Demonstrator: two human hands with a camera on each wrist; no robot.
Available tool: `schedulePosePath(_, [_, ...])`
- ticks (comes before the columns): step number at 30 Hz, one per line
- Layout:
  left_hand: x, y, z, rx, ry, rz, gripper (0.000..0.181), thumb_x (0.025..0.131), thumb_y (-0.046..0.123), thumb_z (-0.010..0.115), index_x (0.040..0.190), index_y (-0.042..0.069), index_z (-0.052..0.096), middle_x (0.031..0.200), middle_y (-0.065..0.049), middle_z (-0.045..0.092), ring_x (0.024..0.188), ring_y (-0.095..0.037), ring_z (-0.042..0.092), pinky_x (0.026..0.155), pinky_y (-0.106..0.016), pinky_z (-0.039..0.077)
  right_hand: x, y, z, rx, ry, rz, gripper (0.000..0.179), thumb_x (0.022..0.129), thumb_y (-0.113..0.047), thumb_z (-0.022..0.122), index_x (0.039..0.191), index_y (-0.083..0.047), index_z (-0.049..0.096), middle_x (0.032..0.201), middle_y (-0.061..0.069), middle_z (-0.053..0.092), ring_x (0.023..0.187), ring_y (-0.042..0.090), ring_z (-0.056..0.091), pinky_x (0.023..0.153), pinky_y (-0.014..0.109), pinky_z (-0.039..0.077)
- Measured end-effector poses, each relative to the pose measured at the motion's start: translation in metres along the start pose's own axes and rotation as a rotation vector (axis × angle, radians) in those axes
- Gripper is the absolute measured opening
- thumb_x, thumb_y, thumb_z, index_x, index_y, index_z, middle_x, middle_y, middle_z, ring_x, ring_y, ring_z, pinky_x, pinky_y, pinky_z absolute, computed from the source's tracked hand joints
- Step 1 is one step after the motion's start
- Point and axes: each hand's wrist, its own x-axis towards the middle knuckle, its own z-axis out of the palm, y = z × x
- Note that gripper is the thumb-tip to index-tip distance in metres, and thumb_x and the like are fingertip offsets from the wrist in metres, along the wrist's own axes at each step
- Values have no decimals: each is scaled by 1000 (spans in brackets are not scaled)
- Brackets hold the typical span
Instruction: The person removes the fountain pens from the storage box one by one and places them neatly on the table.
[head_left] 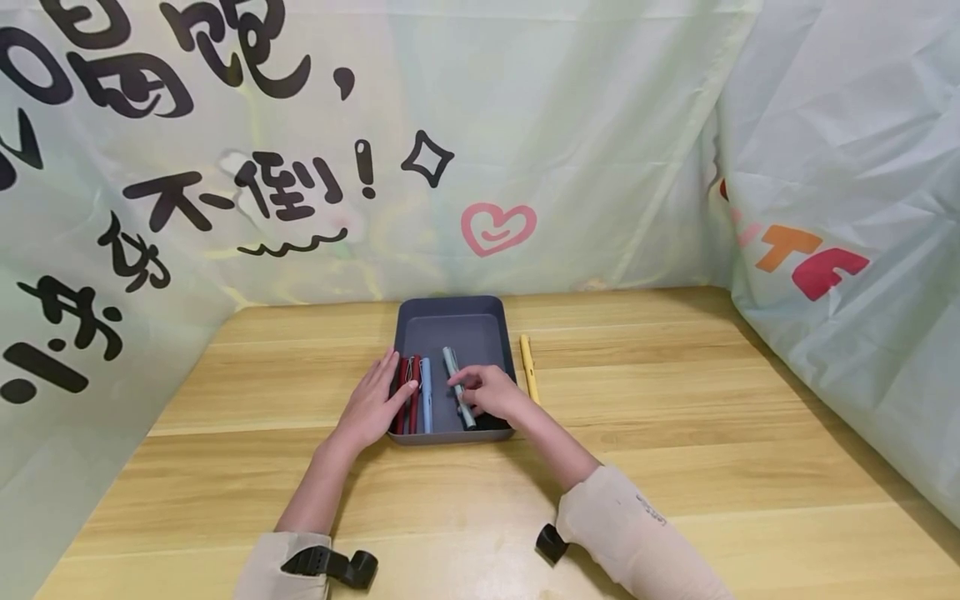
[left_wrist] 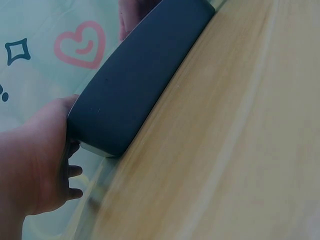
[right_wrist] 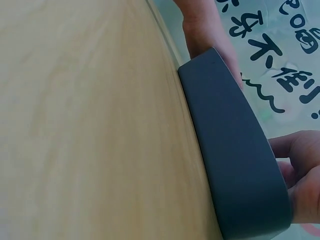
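Note:
My left hand (head_left: 371, 404) grips the left wall of the dark grey tray (head_left: 450, 438), fingers down outside it and thumb over the rim. Beside that thumb, two dark red pens (head_left: 414, 417) and a light blue pen (head_left: 427, 400) lie lengthwise inside the tray. My right hand (head_left: 487, 392) reaches over the tray's right part and pinches a pale grey-green pen (head_left: 450, 360), which slants across the middle. Something black (head_left: 491, 423) shows below the right hand in the front right corner. In the wrist views the tray's front wall (left_wrist: 125, 80) hides the pens.
A yellow pen (head_left: 528, 367) lies on the wooden table (head_left: 652, 400) just right of the tray. Printed cloth (head_left: 600, 167) hangs behind the table and along both sides. A black wrist camera mount (head_left: 330, 567) sits on the left sleeve, another (head_left: 552, 543) by the right sleeve.

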Motion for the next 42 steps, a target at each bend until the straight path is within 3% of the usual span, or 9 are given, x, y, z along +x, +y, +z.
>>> schedulePosePath(8, [-1, 2, -1, -4, -5, -9, 68, 97, 45, 37, 147, 5, 14, 152, -10, 7, 136, -35, 7, 105, -53, 11, -6, -6, -6, 16, 21, -11, 25, 86, 9, 53, 109, 4, 62, 91, 14, 56, 67, 21, 61, 60, 33, 53])
schedulePosePath(18, [-1, 2, -1, 0, -3, -17, 68, 97, 45, 37, 147, 5, 14, 152, -11, 7, 136, -36, 7, 105, -55, 11, -11, -9, -18, 63, 29, -20, 26, 87, 9, 53, 112, 5, 59, 91, 15, 53, 79, 31, 63, 63, 33, 53])
schedulePosePath(34, [-1, 3, -1, -2, -4, -5, 69, 97, 46, 36, 147, 5, 13, 152, -11, 7, 136, -36, 7, 105, -54, 10, -24, -5, -53, 64, 59, -35, 30, 90, 5, 49, 119, 5, 56, 96, 15, 53, 83, 25, 64, 69, 33, 52])
schedulePosePath(42, [-1, 2, 0, 0, -5, -1, 68, 98, 46, 35, 147, 4, 13, 152, -12, 7, 136, -36, 7, 105, -55, 10, -30, 0, -68, 69, 65, -26, 31, 91, 3, 48, 122, 4, 54, 105, 17, 53, 86, 25, 63, 72, 36, 50])
